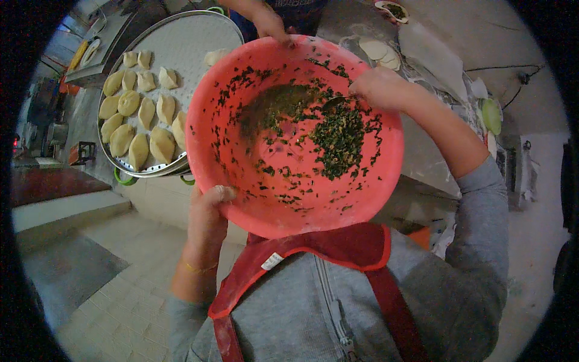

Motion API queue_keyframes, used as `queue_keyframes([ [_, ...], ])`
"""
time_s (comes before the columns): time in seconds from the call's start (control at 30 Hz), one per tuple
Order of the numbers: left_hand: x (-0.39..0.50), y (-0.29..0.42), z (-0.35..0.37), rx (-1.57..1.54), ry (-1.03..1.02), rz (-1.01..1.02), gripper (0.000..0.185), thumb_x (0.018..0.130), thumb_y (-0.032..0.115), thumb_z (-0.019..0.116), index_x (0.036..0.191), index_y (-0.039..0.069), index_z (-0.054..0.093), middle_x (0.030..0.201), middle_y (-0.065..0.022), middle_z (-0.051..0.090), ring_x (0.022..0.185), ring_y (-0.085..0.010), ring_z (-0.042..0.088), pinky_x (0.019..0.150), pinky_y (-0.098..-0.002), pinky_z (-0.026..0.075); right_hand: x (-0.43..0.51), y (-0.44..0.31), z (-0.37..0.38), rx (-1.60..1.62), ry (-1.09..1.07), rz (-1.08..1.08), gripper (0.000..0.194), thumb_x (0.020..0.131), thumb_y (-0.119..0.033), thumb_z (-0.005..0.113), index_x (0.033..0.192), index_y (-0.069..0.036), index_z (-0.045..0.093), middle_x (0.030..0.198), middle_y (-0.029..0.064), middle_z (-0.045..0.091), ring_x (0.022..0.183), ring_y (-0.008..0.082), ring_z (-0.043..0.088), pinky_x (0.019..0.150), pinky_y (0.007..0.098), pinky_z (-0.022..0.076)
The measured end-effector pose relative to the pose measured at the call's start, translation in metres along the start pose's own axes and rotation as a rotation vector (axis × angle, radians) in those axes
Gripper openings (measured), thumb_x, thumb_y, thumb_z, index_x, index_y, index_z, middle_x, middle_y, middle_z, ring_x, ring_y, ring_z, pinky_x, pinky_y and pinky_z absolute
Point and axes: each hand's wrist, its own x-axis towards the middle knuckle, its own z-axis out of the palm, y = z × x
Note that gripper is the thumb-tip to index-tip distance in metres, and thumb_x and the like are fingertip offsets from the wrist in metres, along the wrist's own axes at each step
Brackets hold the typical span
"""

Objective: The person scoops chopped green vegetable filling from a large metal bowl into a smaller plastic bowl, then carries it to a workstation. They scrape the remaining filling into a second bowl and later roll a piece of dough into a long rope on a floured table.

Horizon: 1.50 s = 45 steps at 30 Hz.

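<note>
A large pink plastic basin (289, 212) fills the middle of the view, with a mound of chopped green filling (341, 140) on its right side and scraps stuck to its walls. My left hand (210, 212) grips the near left rim, thumb over the edge. Over the right rim, my right hand (377, 88) is closed on the handle of a metal spoon (334, 103), whose bowl touches the filling. Greenish liquid lies in the basin's far left part. Another person's hand (271, 25) is at the far rim.
At the left, a round metal steamer tray (190, 34) with green handles bears several stuffed dumplings (147, 113). Flat dough rounds (382, 52) lie on a floury worktop (425, 145) at the right. A green-topped object (491, 116) and a small bowl of filling (397, 11) are farther off.
</note>
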Motion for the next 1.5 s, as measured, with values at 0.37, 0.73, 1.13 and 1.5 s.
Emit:
queue_keyframes([
  [0.37,-0.055,-0.023,0.049,-0.131,0.205,0.162,0.056,0.064,-0.002,0.052,0.120,-0.004,0.047,0.107,-0.0100,0.059,0.088,-0.0183,0.059,0.082,-0.0310,0.049,-0.012,0.014,-0.004,-0.048,0.041,-0.350,0.013,0.065,-0.004,0.060,0.078,-0.007,0.063,0.081,0.0079,0.061,0.082,0.0295,0.061,0.068,0.0409,0.0490],
  [0.73,-0.181,-0.001,0.045,-0.133,0.161,0.179,0.055,0.063,-0.005,0.052,0.118,-0.006,0.048,0.106,-0.0105,0.060,0.085,-0.0181,0.061,0.078,-0.0291,0.050,-0.144,-0.072,-0.028,0.074,-0.258,-0.461,0.018,0.067,-0.011,0.061,0.084,-0.012,0.066,0.079,0.0124,0.065,0.081,0.0346,0.064,0.068,0.0486,0.0497],
  [1.13,-0.264,0.003,0.002,-0.146,0.191,0.106,0.055,0.064,-0.004,0.051,0.119,-0.006,0.047,0.098,-0.0098,0.059,0.079,-0.0159,0.059,0.072,-0.0287,0.050,-0.178,-0.169,-0.050,0.494,-0.688,-0.476,0.027,0.072,-0.013,0.063,0.098,-0.008,0.068,0.084,0.0113,0.068,0.078,0.0242,0.063,0.069,0.0391,0.0473],
  [1.5,-0.262,-0.021,-0.012,-0.261,0.141,0.087,0.064,0.064,-0.005,0.049,0.128,-0.003,0.041,0.085,-0.0071,0.058,0.066,-0.0138,0.056,0.066,-0.0276,0.050,-0.189,-0.153,-0.056,0.764,-0.652,-0.533,0.026,0.077,-0.009,0.063,0.101,-0.002,0.065,0.086,0.0074,0.067,0.080,0.0181,0.060,0.075,0.0333,0.0456],
])
